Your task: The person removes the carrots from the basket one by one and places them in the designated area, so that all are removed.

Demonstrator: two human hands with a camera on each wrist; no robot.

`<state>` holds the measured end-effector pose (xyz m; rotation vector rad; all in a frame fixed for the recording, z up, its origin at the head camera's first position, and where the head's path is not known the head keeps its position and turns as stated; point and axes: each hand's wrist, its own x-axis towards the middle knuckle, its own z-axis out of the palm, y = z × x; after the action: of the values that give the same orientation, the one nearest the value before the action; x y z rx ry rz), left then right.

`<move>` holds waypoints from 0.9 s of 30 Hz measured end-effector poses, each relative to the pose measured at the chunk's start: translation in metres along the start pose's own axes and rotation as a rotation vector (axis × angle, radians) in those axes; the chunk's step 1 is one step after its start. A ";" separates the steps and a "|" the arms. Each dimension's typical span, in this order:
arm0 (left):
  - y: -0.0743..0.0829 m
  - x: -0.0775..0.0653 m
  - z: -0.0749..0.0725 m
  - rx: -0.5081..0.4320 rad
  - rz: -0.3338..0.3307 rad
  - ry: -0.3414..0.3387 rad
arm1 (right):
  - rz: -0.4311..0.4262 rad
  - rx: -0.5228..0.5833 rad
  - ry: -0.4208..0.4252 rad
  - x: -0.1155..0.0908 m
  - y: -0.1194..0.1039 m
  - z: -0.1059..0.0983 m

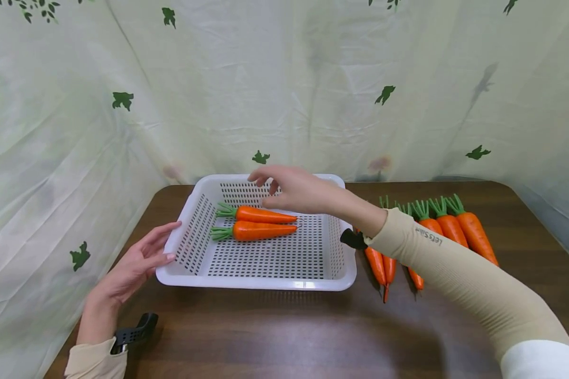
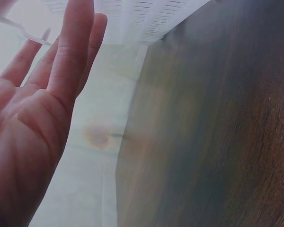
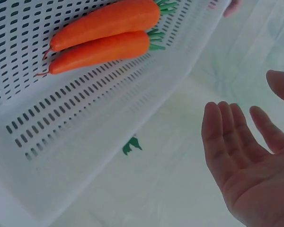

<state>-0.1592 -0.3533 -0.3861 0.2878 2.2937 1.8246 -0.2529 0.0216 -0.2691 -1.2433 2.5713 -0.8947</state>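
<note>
A white plastic basket (image 1: 265,283) with slotted walls sits on the table. Two orange carrots (image 1: 261,230) with green stubs lie side by side in it, tips to the right. My left hand (image 1: 139,258) is at the basket's left end, fingertips and thumb against the rim; in the left wrist view its fingers (image 2: 68,52) extend up along the basket. Above the far right part of the basket is my right hand (image 1: 301,189), holding nothing, fingers loosely bent. The right wrist view shows that hand (image 3: 255,165) apart from both carrots.
Several more carrots (image 1: 474,234) lie on the brown wooden table (image 1: 275,337) right of the basket, partly hidden by my right forearm. A pale curtain (image 1: 284,95) with green leaf shapes hangs behind the table and along its left side.
</note>
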 end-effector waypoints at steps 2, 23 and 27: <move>0.000 0.000 0.000 0.003 0.001 -0.001 | 0.013 -0.007 -0.002 0.008 0.003 0.003; -0.002 0.000 -0.002 0.002 -0.004 0.002 | 0.042 0.146 -0.078 0.079 0.032 0.053; -0.003 0.000 -0.002 -0.002 -0.002 -0.006 | 0.055 0.144 -0.110 0.088 0.040 0.063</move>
<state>-0.1601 -0.3555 -0.3884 0.2900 2.2869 1.8226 -0.3128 -0.0535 -0.3325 -1.1430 2.3980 -0.9534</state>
